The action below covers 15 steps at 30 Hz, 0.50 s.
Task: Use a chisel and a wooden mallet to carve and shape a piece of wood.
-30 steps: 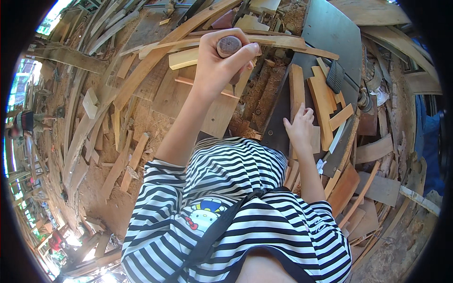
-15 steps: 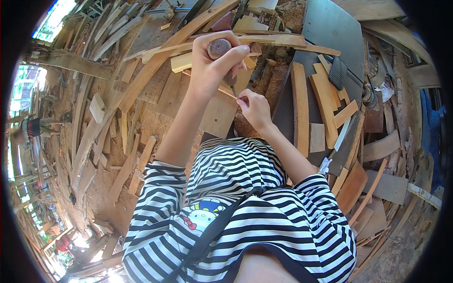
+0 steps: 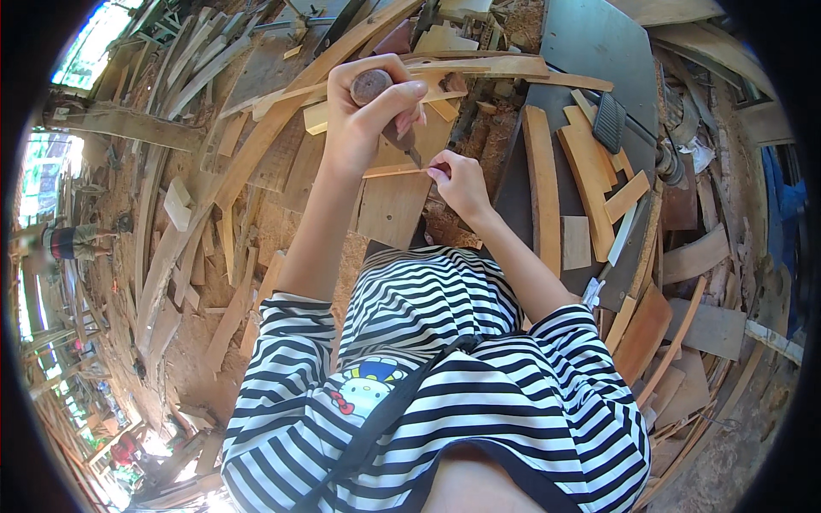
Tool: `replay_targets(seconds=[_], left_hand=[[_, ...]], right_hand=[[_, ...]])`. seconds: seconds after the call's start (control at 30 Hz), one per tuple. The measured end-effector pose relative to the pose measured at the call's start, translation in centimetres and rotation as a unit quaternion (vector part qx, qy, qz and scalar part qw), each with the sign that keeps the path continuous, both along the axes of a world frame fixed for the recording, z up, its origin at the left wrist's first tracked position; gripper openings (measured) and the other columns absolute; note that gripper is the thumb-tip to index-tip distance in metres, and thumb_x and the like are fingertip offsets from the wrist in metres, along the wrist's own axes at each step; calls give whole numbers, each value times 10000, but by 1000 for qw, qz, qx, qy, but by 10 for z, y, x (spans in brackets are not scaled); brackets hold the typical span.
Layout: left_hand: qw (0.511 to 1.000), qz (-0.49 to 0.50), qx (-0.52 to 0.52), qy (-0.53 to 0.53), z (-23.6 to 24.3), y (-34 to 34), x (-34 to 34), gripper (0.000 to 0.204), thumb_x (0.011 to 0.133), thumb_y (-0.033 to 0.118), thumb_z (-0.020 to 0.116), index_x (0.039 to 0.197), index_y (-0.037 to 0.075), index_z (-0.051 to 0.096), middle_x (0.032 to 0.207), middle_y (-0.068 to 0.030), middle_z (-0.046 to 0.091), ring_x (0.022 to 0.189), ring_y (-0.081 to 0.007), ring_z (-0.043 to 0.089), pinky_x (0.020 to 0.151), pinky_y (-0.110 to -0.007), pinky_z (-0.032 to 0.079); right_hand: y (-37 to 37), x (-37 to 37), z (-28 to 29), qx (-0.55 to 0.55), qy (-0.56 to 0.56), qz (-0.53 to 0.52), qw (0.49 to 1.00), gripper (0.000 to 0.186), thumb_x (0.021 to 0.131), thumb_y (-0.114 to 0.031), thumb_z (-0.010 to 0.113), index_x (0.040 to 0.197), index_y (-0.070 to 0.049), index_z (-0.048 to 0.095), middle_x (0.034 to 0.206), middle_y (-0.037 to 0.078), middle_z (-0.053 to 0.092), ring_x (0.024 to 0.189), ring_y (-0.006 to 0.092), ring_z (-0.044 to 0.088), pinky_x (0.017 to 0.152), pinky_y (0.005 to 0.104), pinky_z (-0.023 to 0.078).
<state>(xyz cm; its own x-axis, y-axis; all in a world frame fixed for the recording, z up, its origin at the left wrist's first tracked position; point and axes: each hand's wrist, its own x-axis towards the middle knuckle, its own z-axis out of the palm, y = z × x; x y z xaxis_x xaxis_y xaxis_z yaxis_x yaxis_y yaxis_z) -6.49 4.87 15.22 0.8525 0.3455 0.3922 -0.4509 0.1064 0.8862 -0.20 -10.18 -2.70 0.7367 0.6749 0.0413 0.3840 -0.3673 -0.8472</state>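
Observation:
My left hand (image 3: 363,107) is wrapped round the thick brown wooden handle of a chisel (image 3: 374,85), the butt end facing up. Its narrow metal blade slants down toward the fingertips of the other hand. Between thumb and fingers, my right hand (image 3: 459,182) pinches the end of a thin wooden strip (image 3: 395,172). The strip runs left from there, above a flat board (image 3: 389,214). The blade tip is close to the strip's right end; whether it touches I cannot tell.
Curved wooden pieces (image 3: 542,184) and short offcuts lie on a dark panel (image 3: 510,205) to the right, with a black pedal-like part (image 3: 609,122). A long curved plank (image 3: 282,111) crosses the left side. Scrap wood surrounds me. Another person (image 3: 73,242) is far left.
Both hands have shifted slightly left, the left one more. The strip has swung from a slant to nearly level, and more of the chisel's blade shows.

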Motion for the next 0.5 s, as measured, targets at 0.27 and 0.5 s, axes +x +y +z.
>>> replay_targets(seconds=[0.27,0.5], left_hand=[[1000,16,12,-3,5,-5,-7,168,803,27,632,649,-21,585,522,-30,516,463,-86,486,522,-263,481],[998,42,33,-18,11,-6,-14,154,791,15,624,647,-19,584,549,-37,529,465,-86,483,524,-264,477]], right_hand=[[3,14,-7,5,39,13,999,147,804,-96,677,891,22,679,782,158,694,696,242,673,676,334,514],[6,31,-8,-9,248,37,968,210,796,-146,671,842,58,681,662,82,647,563,161,608,541,290,475]])
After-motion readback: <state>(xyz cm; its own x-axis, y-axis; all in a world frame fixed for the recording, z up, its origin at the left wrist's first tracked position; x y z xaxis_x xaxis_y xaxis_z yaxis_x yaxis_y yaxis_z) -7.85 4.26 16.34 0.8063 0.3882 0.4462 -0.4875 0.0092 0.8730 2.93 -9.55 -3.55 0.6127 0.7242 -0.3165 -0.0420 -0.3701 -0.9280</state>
